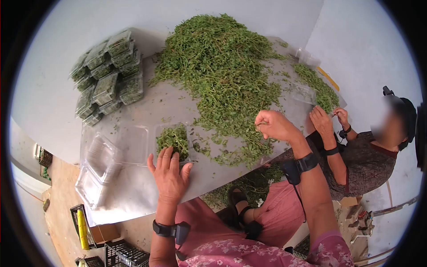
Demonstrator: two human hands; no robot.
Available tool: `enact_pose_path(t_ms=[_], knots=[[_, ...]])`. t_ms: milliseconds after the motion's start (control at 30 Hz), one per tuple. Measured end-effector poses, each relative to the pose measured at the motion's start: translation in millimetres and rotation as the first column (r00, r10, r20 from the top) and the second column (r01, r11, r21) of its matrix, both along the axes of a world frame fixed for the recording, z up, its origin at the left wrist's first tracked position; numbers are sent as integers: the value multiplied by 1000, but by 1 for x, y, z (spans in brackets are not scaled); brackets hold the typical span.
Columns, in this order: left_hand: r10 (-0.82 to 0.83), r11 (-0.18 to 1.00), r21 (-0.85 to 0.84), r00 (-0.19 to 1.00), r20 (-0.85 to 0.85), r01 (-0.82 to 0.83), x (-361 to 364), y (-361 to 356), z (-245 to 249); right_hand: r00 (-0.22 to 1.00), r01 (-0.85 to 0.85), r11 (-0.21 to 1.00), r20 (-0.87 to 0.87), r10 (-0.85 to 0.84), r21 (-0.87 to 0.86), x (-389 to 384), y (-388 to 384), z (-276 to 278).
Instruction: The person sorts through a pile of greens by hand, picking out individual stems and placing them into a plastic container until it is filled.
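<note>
My left hand [170, 175] lies with its fingers outstretched on the leafy green sprigs [174, 138] inside an open clear plastic clamshell container [190, 153]. The container's lid [133, 140] is folded out to the left, flat on the metal table. My right hand [276, 125] is raised above the near right edge of the large pile of greens [218, 58]. Its thumb and fingertips are pinched together; what is between them, if anything, is too small to make out.
Filled, closed clamshells [106, 86] are stacked at the back left of the metal table [160, 189]. Nested clear containers [100, 164] lie at its left edge. A co-worker [364, 160] sits at right, hands by a smaller heap of greens [318, 84]. Black crates [126, 254] stand on the floor.
</note>
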State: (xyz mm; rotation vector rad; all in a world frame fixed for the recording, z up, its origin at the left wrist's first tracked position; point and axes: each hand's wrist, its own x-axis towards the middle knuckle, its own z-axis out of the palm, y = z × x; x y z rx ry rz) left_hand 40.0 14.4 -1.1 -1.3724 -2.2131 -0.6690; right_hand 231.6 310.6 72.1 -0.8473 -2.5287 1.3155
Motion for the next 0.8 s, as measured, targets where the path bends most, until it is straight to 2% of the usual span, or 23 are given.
enact_pose_path(t_ms=[67, 167, 267, 367, 467, 533, 567, 667, 767, 800], knots=[[-4, 1000, 0, 1000, 1, 4, 0, 0, 0, 1000, 17, 1000, -17, -17, 13, -1, -3, 1], [-2, 1000, -3, 1000, 1, 2, 0, 0, -1, 989, -144, 925, 22, 146, 351, 4, 9, -22], [0, 1000, -3, 1000, 5, 0, 0, 0, 0, 954, -237, 887, 268, 135, 396, 2, -3, -22], [-1, 1000, -4, 1000, 6, 1, 0, 0, -1, 909, -275, 843, 412, 71, 463, -3, 0, -41], [-2, 1000, 0, 1000, 5, 2, 0, 0, 0, 917, -304, 818, 382, 113, 488, -1, 9, -31], [1, 1000, 4, 1000, 6, -1, 0, 0, -1, 971, -119, 962, 233, 61, 246, 3, 1, -4], [1, 1000, 6, 1000, 6, -1, 0, 0, -1, 986, -33, 994, 164, 16, 103, 4, -1, 5], [-5, 1000, 6, 1000, 4, 5, -1, 0, -1, 999, 30, 980, 14, -33, 197, 4, 9, -6], [-5, 1000, 6, 1000, 4, 5, -1, 0, -1, 991, 72, 973, -122, -46, 220, 2, 9, -10], [-4, 1000, 5, 1000, 4, 4, -1, 0, -2, 999, -3, 960, 34, -7, 280, 1, 9, -9]])
